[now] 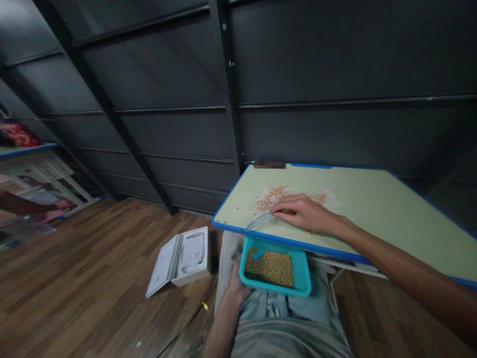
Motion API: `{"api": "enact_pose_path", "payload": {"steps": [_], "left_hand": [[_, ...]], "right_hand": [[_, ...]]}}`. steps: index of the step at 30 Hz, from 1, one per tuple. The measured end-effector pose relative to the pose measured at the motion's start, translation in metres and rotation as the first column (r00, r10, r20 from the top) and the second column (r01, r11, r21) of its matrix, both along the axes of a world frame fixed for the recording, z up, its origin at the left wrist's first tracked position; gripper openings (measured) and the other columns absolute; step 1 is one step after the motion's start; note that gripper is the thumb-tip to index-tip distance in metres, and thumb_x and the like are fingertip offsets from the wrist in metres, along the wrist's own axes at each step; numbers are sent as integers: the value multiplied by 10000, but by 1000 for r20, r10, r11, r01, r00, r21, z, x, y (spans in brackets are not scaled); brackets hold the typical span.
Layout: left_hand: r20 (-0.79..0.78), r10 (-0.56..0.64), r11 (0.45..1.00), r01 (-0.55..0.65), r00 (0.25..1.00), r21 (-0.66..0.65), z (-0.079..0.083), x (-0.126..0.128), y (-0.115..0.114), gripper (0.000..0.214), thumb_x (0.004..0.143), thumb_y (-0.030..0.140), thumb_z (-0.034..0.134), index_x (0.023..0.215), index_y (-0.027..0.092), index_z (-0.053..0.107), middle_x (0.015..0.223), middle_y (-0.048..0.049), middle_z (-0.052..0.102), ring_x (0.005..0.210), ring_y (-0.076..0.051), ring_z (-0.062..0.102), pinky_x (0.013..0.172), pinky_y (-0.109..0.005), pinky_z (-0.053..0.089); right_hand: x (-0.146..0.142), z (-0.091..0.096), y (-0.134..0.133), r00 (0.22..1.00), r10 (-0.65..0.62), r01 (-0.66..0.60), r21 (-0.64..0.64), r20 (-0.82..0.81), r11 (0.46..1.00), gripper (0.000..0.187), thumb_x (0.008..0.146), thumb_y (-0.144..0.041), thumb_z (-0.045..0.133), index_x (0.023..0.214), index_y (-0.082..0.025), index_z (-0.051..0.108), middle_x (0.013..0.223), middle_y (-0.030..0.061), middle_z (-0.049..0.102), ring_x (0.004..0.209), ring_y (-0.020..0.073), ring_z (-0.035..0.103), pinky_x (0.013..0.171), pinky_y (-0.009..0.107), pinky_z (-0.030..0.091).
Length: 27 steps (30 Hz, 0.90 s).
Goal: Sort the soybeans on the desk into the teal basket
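Note:
My left hand grips the left side of a turquoise plastic tray, which is over my lap just below the table edge. Inside the tray lies a layer of round tan beans. My right hand is low over the pale table top, its fingers closed on the edge of a clear, curved plastic piece near the front edge. What kind of piece it is I cannot make out. Just beyond my fingers, more beans lie scattered, with whitish, see-through material around them.
The pale table has a blue rim and stands against a dark panelled wall. A small dark object sits at its back edge. An open white box and a cable lie on the wooden floor. Another person's arm shows at far left.

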<state>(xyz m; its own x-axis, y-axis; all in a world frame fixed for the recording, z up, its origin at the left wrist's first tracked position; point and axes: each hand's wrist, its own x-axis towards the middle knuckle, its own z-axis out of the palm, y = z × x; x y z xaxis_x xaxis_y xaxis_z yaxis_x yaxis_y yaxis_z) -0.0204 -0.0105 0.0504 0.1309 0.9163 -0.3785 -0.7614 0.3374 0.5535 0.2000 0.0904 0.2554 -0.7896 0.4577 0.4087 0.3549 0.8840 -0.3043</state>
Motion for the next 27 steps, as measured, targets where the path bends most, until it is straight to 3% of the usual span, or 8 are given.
{"api": "enact_pose_path", "payload": {"steps": [10,17,27], "left_hand": [[-4,-4,1000,4,1000,-10,-6,-2,2,389,684,427,844,966,168,774,1078,-177,829,1336,-430,618,1176,-558,457],[-12,-3,1000,3,1000,12,-11,-3,2,402,710,459,831,970,160,765,1036,-160,838,1318,-408,638,1186,-558,451],[-16,6,1000,-6,1000,5,-4,-2,0,345,699,405,832,944,168,780,1053,-163,837,1309,-420,640,1171,-556,472]], "right_hand": [[-1,4,-2,1000,11,-11,-9,-10,1000,196,1023,-242,611,1104,-209,787,972,67,785,873,197,698,850,361,518],[0,4,-3,1000,-21,22,-22,3,1000,305,997,-185,600,1263,-226,744,1102,84,790,971,224,705,897,383,519],[-3,4,-5,1000,0,0,-24,-1,1000,254,1031,-261,600,1214,-204,766,1077,98,799,942,217,723,878,373,534]]}}
